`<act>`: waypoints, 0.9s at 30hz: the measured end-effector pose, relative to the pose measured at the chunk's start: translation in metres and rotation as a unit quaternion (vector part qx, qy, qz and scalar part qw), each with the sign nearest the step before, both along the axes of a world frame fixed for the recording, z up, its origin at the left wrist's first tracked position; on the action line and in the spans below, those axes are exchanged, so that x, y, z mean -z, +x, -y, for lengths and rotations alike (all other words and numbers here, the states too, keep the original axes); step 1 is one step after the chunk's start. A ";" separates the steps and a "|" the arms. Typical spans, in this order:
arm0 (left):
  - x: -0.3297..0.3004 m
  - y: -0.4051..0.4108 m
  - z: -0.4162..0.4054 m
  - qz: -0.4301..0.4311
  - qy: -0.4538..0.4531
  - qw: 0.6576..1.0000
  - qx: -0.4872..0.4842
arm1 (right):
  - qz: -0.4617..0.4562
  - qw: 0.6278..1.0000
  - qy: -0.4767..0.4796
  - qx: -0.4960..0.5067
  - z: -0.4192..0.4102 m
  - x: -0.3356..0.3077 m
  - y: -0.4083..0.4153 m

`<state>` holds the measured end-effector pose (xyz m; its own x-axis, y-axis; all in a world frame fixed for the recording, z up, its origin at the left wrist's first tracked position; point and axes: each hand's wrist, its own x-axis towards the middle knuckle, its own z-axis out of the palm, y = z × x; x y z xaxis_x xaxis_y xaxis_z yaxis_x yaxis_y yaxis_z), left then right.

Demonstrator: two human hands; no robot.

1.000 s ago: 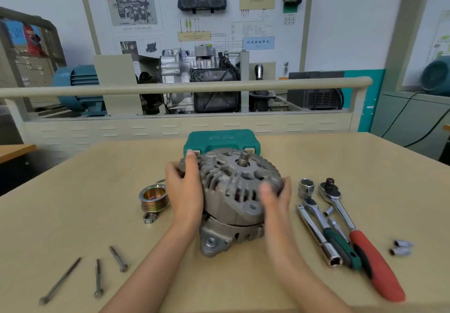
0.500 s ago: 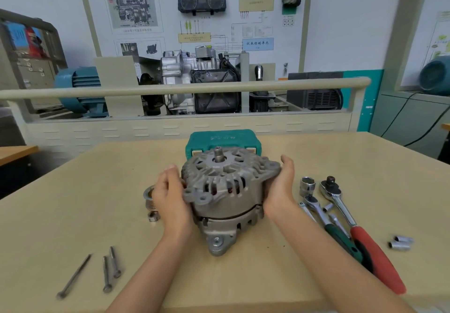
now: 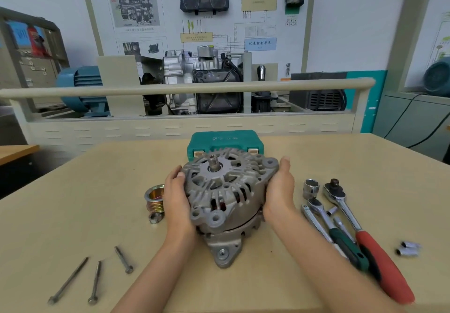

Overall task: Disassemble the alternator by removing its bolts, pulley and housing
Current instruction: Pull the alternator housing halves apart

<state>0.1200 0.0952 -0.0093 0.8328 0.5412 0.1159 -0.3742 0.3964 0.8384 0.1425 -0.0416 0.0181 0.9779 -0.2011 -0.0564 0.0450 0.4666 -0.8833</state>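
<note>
Both hands are gripping the alternator (image 3: 229,196) in the middle of the table (image 3: 73,215). The left hand (image 3: 176,200) is curling round its left side, thumb against the front housing's rim. The right hand (image 3: 280,191) is cupping the right side, fingers reaching up past a mounting ear. The front housing (image 3: 219,186) is sitting tilted toward the camera, with its bare threaded shaft (image 3: 214,163) pointing up and away; a dark seam is showing between it and the rear housing (image 3: 226,242), which is resting on the table with one lug pointing near.

The pulley (image 3: 154,198) is standing just left of the left hand, and a nut (image 3: 154,217) is lying just near it. Three bolts (image 3: 96,278) are lying at the near left, well apart from the alternator.

To the right, a socket (image 3: 311,188) is standing on end; beside it a red ratchet (image 3: 365,237), a green ratchet (image 3: 336,232) and an extension bar (image 3: 316,225) are lying side by side. Two small bits (image 3: 409,248) are lying at the far right. A teal case (image 3: 225,141) is sitting closed just beyond the alternator.
</note>
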 end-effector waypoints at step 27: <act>-0.031 -0.013 0.033 -0.137 -0.016 0.989 -0.050 | 0.007 0.951 -0.176 -0.252 0.009 -0.032 0.060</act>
